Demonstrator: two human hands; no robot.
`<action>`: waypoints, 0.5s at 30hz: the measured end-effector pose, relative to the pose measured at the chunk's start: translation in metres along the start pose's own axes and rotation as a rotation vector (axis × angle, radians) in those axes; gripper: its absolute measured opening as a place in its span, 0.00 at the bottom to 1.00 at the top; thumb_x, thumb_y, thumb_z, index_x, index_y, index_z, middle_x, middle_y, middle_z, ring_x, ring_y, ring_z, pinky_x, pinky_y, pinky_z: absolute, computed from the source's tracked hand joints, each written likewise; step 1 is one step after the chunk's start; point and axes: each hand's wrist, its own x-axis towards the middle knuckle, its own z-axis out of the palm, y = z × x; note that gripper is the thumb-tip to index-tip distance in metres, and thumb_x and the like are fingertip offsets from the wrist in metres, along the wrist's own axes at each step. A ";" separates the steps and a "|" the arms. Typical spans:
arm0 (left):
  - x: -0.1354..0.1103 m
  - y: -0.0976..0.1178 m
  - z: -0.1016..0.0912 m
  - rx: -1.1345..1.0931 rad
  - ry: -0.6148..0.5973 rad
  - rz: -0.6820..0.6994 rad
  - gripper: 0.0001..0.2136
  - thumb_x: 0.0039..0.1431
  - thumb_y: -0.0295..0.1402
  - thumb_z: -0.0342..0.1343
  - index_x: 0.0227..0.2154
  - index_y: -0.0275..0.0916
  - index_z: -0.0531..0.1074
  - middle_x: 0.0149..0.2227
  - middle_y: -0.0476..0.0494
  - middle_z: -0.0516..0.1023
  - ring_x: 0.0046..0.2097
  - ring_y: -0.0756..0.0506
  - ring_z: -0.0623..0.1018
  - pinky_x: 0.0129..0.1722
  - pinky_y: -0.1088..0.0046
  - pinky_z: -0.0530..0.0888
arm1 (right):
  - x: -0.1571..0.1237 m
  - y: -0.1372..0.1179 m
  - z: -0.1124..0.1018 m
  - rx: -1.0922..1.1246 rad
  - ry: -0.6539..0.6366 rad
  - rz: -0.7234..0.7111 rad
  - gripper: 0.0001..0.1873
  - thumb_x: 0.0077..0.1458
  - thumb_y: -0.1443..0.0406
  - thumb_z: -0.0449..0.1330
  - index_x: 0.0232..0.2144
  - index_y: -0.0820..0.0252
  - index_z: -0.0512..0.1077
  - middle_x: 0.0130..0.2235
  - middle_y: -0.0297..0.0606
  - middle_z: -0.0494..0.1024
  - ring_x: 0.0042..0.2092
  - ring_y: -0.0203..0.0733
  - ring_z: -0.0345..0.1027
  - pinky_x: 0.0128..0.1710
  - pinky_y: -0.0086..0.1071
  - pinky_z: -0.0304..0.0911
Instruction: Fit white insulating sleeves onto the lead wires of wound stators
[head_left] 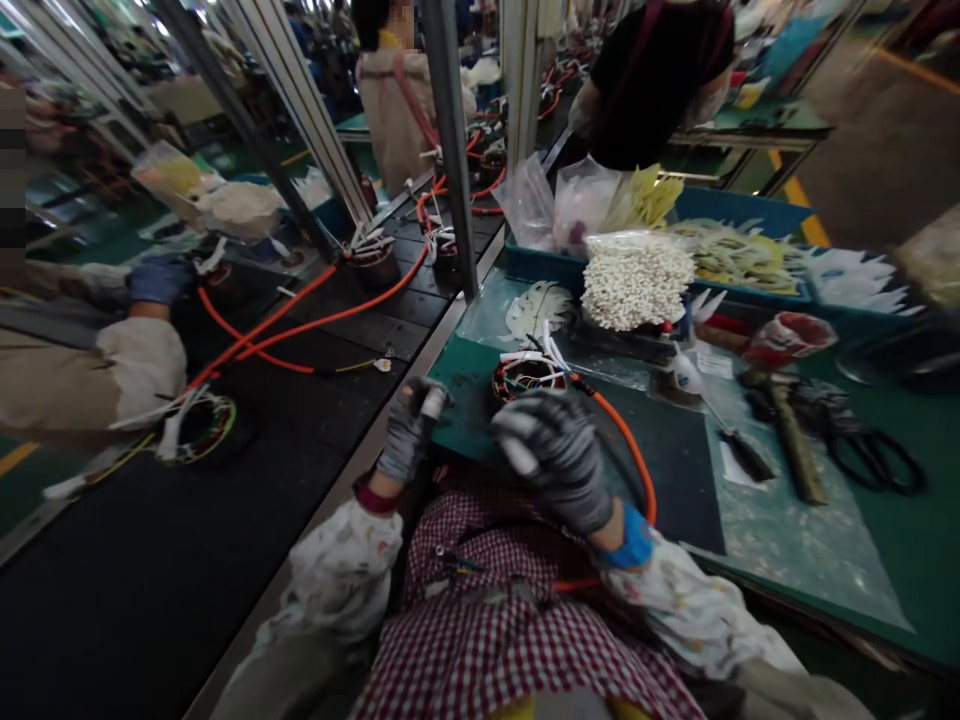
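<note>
A motor stator with copper windings and white sleeved leads sits on the green mat. From its right side an orange cable curves down toward my lap. My right hand, in a grey striped glove with a white-covered fingertip, is just in front of the stator and hides its near rim. Its fingers are curled and slightly blurred. To the left, at the bench edge, my left hand has its gloved fingers bent together. What either hand pinches, if anything, does not show.
Right lie a hammer, black-handled scissors and a dark-handled tool. Behind are a bag of white beads and blue bins of sleeves. Left, a black conveyor carries stators with orange cables; a co-worker's gloved hand is beyond.
</note>
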 end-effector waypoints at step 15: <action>0.142 0.001 0.020 0.356 -0.794 0.770 0.17 0.72 0.29 0.55 0.53 0.58 0.83 0.59 0.53 0.88 0.64 0.46 0.82 0.75 0.59 0.68 | 0.031 0.092 -0.051 -0.293 -0.578 -0.027 0.29 0.57 0.59 0.67 0.59 0.64 0.81 0.64 0.61 0.77 0.62 0.68 0.68 0.64 0.65 0.67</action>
